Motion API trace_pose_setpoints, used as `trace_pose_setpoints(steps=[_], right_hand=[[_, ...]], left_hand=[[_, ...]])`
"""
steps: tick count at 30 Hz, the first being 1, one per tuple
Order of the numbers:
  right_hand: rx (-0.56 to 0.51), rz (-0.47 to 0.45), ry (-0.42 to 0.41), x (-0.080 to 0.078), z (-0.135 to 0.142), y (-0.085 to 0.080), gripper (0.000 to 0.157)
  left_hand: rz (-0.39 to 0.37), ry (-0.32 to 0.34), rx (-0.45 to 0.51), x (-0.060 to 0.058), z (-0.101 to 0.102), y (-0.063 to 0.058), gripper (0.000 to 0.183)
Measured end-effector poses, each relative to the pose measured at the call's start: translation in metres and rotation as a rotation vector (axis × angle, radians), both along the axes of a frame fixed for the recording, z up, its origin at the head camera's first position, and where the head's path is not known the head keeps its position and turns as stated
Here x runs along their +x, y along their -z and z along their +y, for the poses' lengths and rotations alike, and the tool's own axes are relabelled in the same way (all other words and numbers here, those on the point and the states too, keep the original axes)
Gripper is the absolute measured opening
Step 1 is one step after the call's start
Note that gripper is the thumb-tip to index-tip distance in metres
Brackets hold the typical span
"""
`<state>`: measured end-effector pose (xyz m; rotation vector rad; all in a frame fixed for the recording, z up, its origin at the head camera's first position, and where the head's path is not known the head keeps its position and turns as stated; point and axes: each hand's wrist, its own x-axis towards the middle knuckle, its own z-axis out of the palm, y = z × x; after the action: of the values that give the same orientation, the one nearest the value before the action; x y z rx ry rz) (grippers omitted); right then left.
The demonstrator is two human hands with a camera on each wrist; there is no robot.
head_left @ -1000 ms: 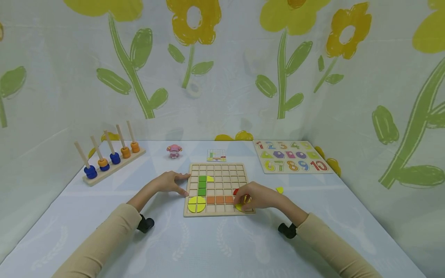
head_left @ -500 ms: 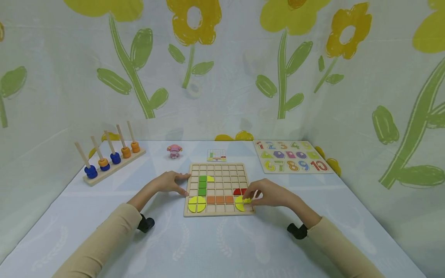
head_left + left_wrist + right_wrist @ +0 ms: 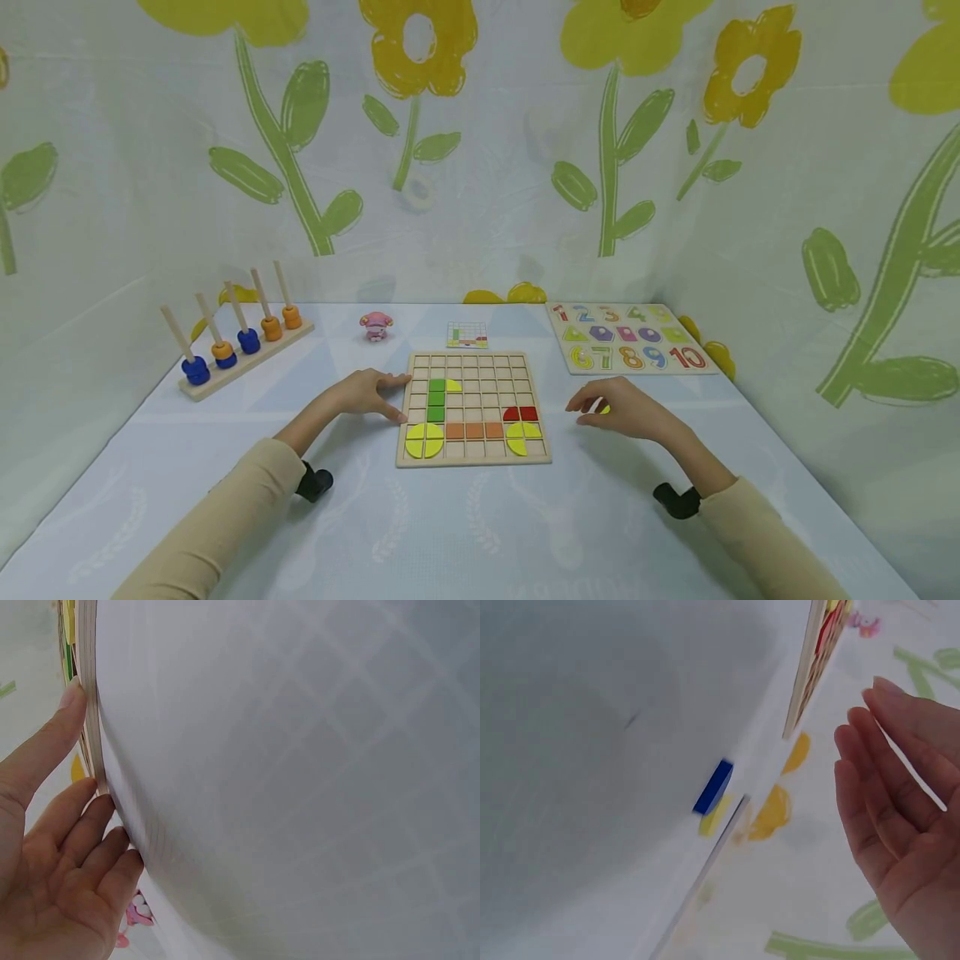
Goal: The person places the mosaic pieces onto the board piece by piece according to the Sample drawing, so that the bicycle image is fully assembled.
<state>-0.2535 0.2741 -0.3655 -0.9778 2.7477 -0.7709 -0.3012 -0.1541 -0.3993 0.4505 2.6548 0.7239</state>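
Observation:
A wooden grid board (image 3: 490, 387) lies mid-table, holding green squares (image 3: 437, 400), orange squares (image 3: 474, 431), red pieces (image 3: 528, 413) and yellow quarter circles (image 3: 424, 441). One yellow quarter (image 3: 453, 387) sits alone beside the top green square. At the board's left edge my left hand (image 3: 363, 393) rests with thumb and fingertips touching the side. My right hand (image 3: 630, 408) hovers right of the board, fingers loosely bent and holding nothing. Just beyond it, a loose yellow piece (image 3: 603, 409) shows between thumb and fingers. The right wrist view also has a blue piece (image 3: 714, 787) on the table.
A small pattern card (image 3: 467, 335) lies behind the board, with a pink figurine (image 3: 376, 326) to its left. At the far left stands a peg stacker (image 3: 251, 358) with blue and orange beads. A number puzzle board (image 3: 633, 337) occupies the back right.
My right hand has let go at the board's lower right, where another yellow quarter now shows, and moved right toward the loose yellow piece. My left hand has stayed in place.

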Motion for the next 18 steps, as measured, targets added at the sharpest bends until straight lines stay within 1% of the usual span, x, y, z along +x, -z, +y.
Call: trace_pose_setpoints(steps=[5, 9, 15, 18], right_hand=[[0.016, 0.016, 0.089, -0.005, 0.017, 0.0, 0.017], [0.027, 0.018, 0.127, -0.01, 0.028, 0.002, 0.017], [0.053, 0.012, 0.177, -0.015, 0.036, 0.005, 0.016], [0.067, -0.009, 0.24, -0.018, 0.038, 0.008, 0.016]], left_hand=[[0.003, 0.003, 0.0, 0.0, 0.0, 0.0, 0.08], [0.005, 0.004, -0.006, 0.0, 0.0, 0.0, 0.081], [-0.001, -0.001, -0.004, -0.002, 0.0, 0.001, 0.082], [-0.006, -0.003, -0.003, -0.003, 0.0, 0.001, 0.082]])
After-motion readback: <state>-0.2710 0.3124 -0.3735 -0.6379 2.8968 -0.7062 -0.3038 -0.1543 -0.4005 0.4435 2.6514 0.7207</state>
